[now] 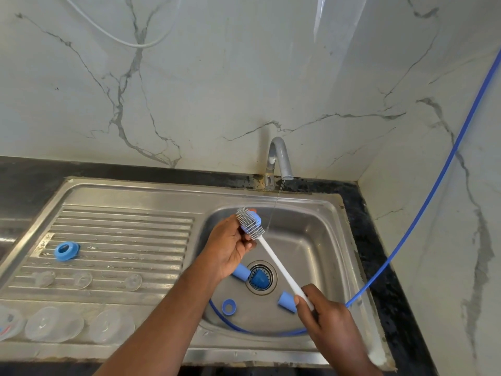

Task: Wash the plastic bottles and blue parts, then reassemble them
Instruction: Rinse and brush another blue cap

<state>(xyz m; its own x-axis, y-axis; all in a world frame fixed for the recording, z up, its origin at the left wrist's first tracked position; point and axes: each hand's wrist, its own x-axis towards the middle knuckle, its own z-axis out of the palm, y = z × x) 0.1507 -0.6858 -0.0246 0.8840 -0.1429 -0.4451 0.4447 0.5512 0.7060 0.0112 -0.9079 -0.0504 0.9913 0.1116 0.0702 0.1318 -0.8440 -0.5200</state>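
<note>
My left hand (230, 246) holds a small blue part (257, 220) above the sink basin (320, 240). The grey bristle head of a bottle brush (249, 223) presses against that part. My right hand (322, 310) grips the brush's white handle at its lower end. A thin stream of water falls from the tap (279, 161) just right of the brush head. In the basin lie a blue cap (241, 272), a blue cone on the drain (259, 278), a blue ring (229, 306) and another blue cap (287, 302). A blue collar (66, 251) rests on the drainboard.
Clear plastic bottles (54, 324) lie at the drainboard's front left, with clear nipples (81, 280) behind them. A blue hose (423, 207) runs from the upper right wall into the basin. A black counter (27, 180) and marble walls surround the sink.
</note>
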